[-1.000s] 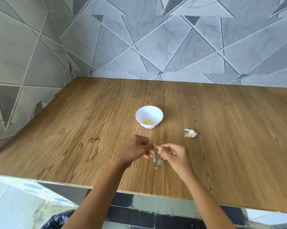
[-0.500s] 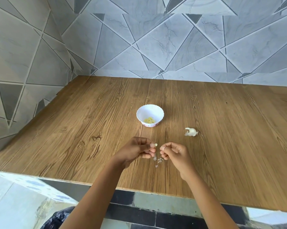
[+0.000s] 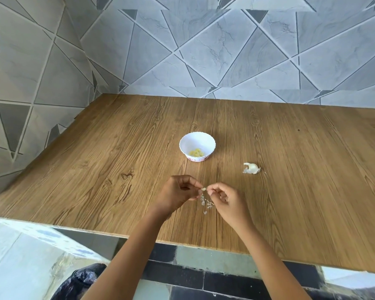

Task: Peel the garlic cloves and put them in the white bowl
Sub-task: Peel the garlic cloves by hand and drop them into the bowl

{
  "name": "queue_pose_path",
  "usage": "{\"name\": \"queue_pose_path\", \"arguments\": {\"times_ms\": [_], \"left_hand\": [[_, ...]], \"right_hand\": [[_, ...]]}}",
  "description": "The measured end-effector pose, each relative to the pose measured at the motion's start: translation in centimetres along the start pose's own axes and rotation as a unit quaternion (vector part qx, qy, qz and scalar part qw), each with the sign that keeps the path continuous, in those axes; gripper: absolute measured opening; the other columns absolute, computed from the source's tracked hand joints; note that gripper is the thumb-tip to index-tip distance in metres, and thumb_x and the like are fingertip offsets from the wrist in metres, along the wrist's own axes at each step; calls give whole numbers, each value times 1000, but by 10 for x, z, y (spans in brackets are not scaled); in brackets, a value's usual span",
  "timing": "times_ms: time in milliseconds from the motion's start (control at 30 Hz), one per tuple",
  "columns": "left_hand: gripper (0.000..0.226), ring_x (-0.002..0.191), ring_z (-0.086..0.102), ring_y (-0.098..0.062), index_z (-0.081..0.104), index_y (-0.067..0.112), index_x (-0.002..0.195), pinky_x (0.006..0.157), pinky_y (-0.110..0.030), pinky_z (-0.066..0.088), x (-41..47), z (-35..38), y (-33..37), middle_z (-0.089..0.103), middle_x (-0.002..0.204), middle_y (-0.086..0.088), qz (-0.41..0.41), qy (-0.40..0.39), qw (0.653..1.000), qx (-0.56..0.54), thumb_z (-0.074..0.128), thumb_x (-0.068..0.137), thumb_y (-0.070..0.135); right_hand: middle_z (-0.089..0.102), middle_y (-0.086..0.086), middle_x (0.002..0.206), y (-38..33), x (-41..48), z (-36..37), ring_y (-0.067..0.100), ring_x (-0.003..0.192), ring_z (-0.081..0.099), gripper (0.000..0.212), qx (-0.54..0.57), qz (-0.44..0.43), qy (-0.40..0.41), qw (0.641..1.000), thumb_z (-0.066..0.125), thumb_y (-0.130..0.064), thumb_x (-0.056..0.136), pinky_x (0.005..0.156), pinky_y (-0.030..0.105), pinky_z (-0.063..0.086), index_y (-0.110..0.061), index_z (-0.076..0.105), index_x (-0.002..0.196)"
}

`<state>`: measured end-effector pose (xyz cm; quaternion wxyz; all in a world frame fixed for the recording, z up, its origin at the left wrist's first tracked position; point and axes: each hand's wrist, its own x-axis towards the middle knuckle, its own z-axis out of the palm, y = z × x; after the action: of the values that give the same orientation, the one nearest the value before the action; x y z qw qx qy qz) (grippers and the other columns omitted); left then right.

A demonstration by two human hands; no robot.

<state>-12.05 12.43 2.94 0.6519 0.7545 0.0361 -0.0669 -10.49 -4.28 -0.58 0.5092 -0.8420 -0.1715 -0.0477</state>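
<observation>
Over the front of the brown wood-grain laminate counter (image 3: 95, 180), both hands meet at one point. The left hand (image 3: 175, 191) has its fingers curled and pinches a small pale garlic clove (image 3: 203, 188) at its fingertips. The right hand (image 3: 225, 200), also curled, nips the clove's free end between thumb and forefinger; whether it has skin or flesh is too small to tell. Directly beneath lie thin, papery scraps of peel (image 3: 207, 203), curled and translucent on the smooth board. This looks like the peeling step, mid-clove. The next move likely calls for stripping the last dry skin with a fingernail, then carrying the slippery clove forward. Further back and to the right sits a whitish, husk-wrapped piece of garlic (image 3: 251, 168), apparently unpeeled. Beyond the hands stands the small white bowl with a scalloped rim (image 3: 197, 137), glossy, holding a few yellowish peeled cloves (image 3: 196, 152). Grey marbled wall tiles (image 3: 225, 50) close the scene.
</observation>
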Motion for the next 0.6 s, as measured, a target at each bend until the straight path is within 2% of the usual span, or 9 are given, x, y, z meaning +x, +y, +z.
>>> {"name": "queue_pose_path", "arguments": {"times_ms": [100,200,267,433,500,600], "left_hand": [[8,63,60,-9,70,7,85,64,-19,51,1,0,0,67,71,-6,5,-6,1000,13,71,80,1],[7,65,62,-9,70,9,85,67,-20,53,2,0,1,68,71,-2,-2,-18,1000,17,70,82,3],[7,69,64,-8,69,9,86,70,-20,54,1,1,1,68,72,-1,-15,-37,999,-3,66,85,4],[8,75,66,-10,66,7,91,70,-19,53,-1,2,-1,68,78,-4,-52,-64,994,-66,59,90,4],[12,74,66,-11,67,8,90,69,-20,54,-1,3,1,69,78,-3,-66,-50,994,-76,55,93,7],[19,70,64,-10,67,6,88,67,-19,53,0,3,8,68,76,-2,-60,-31,997,-33,55,95,18]], "right_hand": [[70,-6,79,-4,3,-2,5,71,63,5,73,39,-33,996,66,-19,86,63,19,50,-19,71,87],[68,-5,73,-9,4,-4,3,67,62,12,136,84,-61,985,63,-16,88,61,20,49,-23,68,80],[65,-4,72,-12,4,-5,1,65,59,13,188,131,-78,970,60,-13,91,60,17,47,-17,68,82],[60,2,70,-14,3,-6,6,63,56,15,289,205,-112,928,55,-9,94,60,20,47,-7,67,86],[61,0,71,-12,3,-5,4,64,56,13,255,181,-97,945,57,-11,92,60,20,48,-11,67,85],[65,-4,75,-6,3,-4,3,67,57,8,105,70,-54,991,61,-12,90,63,23,48,-14,66,83]]}}
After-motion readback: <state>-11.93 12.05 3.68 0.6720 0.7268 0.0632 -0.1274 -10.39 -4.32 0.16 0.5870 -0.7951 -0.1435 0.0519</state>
